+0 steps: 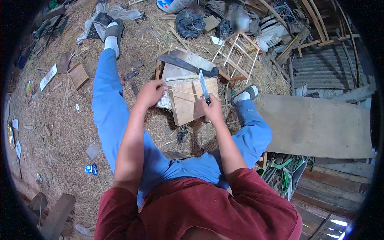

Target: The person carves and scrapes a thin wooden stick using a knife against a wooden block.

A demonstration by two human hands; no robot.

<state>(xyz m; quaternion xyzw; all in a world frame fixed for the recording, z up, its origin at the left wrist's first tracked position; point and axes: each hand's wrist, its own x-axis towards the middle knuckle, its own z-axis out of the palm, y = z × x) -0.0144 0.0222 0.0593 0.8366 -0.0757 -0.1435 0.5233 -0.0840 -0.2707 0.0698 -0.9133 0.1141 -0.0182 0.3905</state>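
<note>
My right hand (212,109) is closed around the black handle of a knife (204,85), whose blade points up and away from me. My left hand (149,94) pinches one end of a thin pale stick (185,92). The stick runs across towards my right hand; whether the right fingers also hold it I cannot tell. Beneath the stick is a wooden block (187,106) with a flat, light top. Just beyond it, a machete (176,61) with a dark blade and black handle lies across a pale board.
A hammer (131,75) lies left of the block, near an open wooden tray (78,76). Beyond the right foot stands a slatted wooden frame (240,56). A large flat board (316,126) is at the right. Straw and scraps cover the ground; a blue cup (91,169) lies at left.
</note>
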